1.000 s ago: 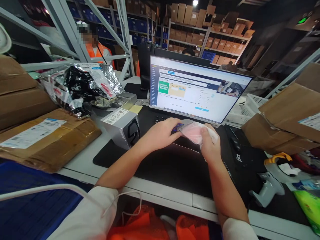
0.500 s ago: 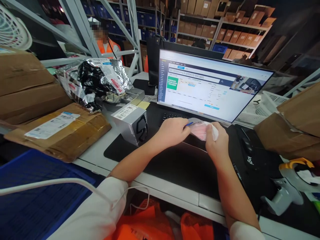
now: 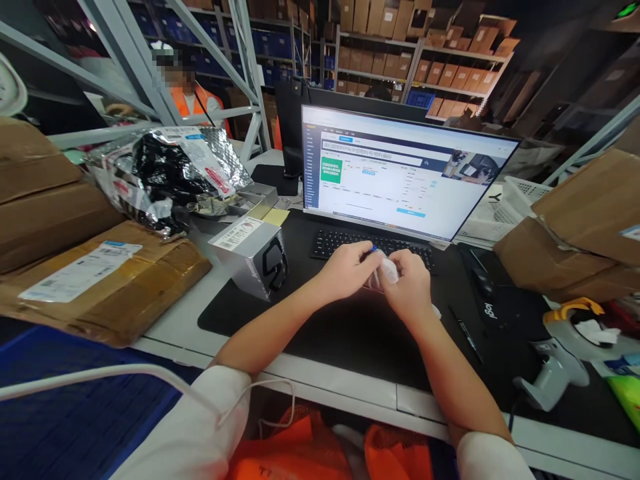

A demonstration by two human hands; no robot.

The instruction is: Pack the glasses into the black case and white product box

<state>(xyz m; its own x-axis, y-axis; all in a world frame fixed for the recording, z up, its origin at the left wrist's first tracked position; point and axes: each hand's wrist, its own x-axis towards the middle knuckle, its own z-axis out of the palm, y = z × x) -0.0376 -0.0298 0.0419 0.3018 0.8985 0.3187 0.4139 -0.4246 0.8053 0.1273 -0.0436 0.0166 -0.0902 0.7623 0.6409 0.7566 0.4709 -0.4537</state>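
Above the black desk mat (image 3: 345, 347), in front of the keyboard (image 3: 325, 243), my two hands meet around a small clear plastic bag (image 3: 388, 271). It looks crumpled, white and pinkish, and is mostly covered by fingers. My left hand (image 3: 350, 270) is closed on the bag's left side, with a bit of blue showing at its fingertips. From the other side my right hand (image 3: 411, 283) grips it, thumb on top. To the left of my forearm stands a silver box (image 3: 253, 257) with a white label.
A monitor (image 3: 380, 180) stands behind the keyboard. Cardboard parcels (image 3: 100, 280) and a silver-black plastic package (image 3: 175, 167) lie left. On the right are a mouse (image 3: 481, 282), a pen (image 3: 466, 335), a handheld scanner (image 3: 553, 377) and cardboard boxes (image 3: 545, 257). A blue crate (image 3: 90, 407) sits below left.
My hands have come closer together and the bag is now bunched between them, more hidden. Its pinkish part showed more widely before. The whole view has shifted slightly.
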